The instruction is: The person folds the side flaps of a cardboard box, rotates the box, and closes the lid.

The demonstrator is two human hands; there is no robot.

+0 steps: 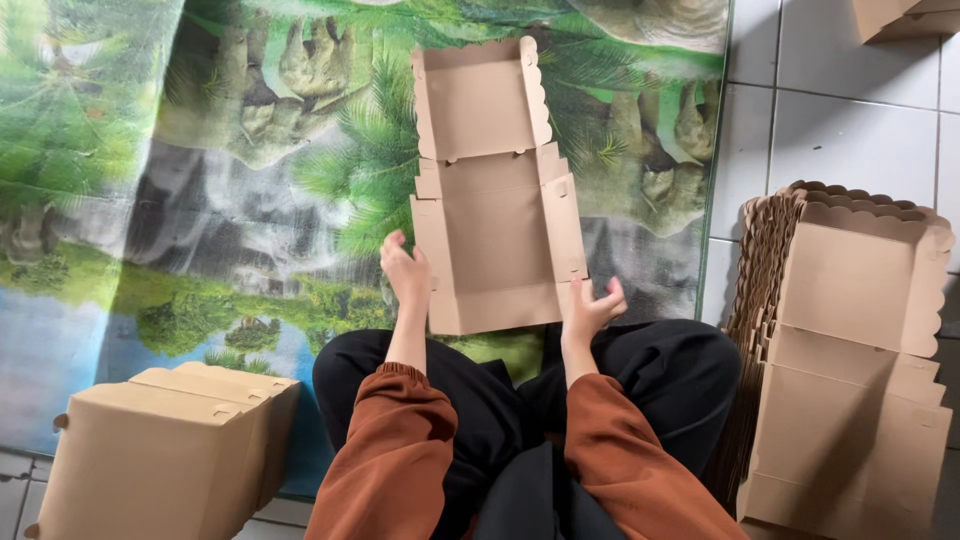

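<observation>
Between the two hands, just beyond the crossed knees, lies a flat die-cut box blank of plain brown cardboard, resting on a printed floor mat with a green forest-and-water scene. Its long axis runs straight away from the person — the near end touches the lap, while the far end, a lid panel with scalloped side flaps partly raised, points toward the top of the view. Narrow side walls stand slightly up along both long edges.

At the near left corner the left hand presses against the side wall, fingers curled loosely over the edge; whether it truly pinches the card cannot be told, since the palm faces away. By the near right corner the right hand is open, fingers spread, its thumb side touching the edge of the blank. Rust-orange sleeves cover both forearms.

Off to the right, on pale floor tiles, a tall stack of the same flat scalloped brown blanks leans on edge — its lower part cut off by the frame. At lower left sit folded brown cardboard boxes, closed, also partly cropped. Another brown box corner barely shows at top right.
</observation>
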